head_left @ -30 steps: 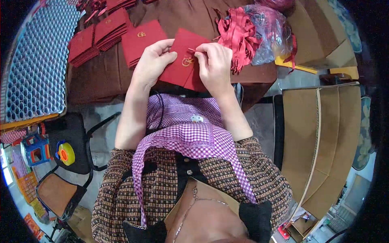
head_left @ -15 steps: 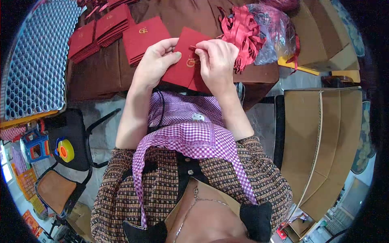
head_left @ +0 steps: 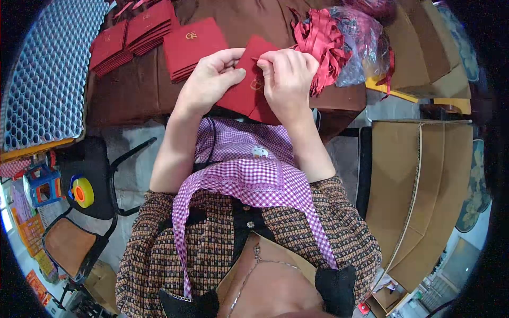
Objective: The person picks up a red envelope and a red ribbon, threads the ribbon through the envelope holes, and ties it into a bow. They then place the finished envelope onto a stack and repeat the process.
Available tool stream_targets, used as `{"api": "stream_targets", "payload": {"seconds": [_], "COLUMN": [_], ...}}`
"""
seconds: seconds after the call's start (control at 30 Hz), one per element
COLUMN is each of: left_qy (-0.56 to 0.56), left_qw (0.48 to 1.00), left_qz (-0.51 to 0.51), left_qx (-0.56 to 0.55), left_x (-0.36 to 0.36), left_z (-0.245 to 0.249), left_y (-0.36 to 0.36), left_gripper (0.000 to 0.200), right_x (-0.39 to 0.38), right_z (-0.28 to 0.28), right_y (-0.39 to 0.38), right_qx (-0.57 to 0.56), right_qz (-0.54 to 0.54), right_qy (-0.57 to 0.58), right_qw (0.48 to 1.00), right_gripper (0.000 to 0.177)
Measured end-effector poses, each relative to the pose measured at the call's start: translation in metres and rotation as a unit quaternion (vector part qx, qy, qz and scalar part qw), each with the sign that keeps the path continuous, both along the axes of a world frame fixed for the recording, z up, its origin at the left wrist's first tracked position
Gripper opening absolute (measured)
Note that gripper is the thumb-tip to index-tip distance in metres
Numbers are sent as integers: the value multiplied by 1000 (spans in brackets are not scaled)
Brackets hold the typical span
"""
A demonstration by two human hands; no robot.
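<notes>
My left hand [head_left: 214, 79] is closed on the left edge of a red paper card or envelope [head_left: 246, 98] with a gold emblem, thumb on its face. The card is tilted above the table's front edge. At its upper part my right hand [head_left: 289, 74] pinches a thin red strip, seemingly a ribbon end; most of it is hidden by the fingers. Right of my right hand lies a bunch of red ribbons [head_left: 321, 47]. Left of my left hand is a small stack of matching red cards [head_left: 193, 45].
More red card stacks [head_left: 110, 47] lie on the brown tablecloth [head_left: 138, 98]. A tray of round cells [head_left: 50, 79] stands at the left, clear plastic wrap [head_left: 358, 47] beside the ribbons. Cardboard boxes [head_left: 395, 175] flank the right; a chair with a yellow tape roll [head_left: 83, 192] is at the left.
Both hands and the held card have shifted slightly to the right in view. My right fingers still pinch at the card's upper part, with less of the strip showing.
</notes>
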State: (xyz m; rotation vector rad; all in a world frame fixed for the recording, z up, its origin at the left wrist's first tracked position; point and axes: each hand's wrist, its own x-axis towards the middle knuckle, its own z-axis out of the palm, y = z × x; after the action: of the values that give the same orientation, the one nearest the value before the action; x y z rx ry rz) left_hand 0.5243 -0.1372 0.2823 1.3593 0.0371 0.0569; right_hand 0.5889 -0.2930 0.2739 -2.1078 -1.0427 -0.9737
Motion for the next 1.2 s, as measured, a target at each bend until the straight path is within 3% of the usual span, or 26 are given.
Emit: {"api": "stream_targets", "payload": {"seconds": [0.23, 0.63, 0.83, 0.93, 1.0, 1.2], "left_qy": [17, -65, -43, -74, 22, 42], "left_qw": [999, 974, 967, 962, 999, 994], "left_qz": [27, 68, 96, 96, 33, -29], "left_qx": [26, 206, 233, 246, 14, -93], "left_x": [0, 0, 1, 1, 5, 4], "left_z": [-4, -11, -18, -22, -29, -24], "left_y": [-1, -9, -15, -15, -13, -10], "left_gripper": [39, 36, 37, 36, 35, 36], "right_x": [-2, -12, -11, -9, -8, -7], "right_z": [4, 11, 1, -3, 0, 3], "right_y": [-1, 0, -2, -6, -8, -15], "right_qx": [-25, -62, -31, 40, 38, -25], "right_qz": [-3, 3, 12, 49, 62, 48], "right_qy": [15, 15, 82, 176, 184, 132], "right_qw": [1000, 998, 996, 982, 980, 990], "right_gripper": [10, 10, 8, 8, 8, 10]}}
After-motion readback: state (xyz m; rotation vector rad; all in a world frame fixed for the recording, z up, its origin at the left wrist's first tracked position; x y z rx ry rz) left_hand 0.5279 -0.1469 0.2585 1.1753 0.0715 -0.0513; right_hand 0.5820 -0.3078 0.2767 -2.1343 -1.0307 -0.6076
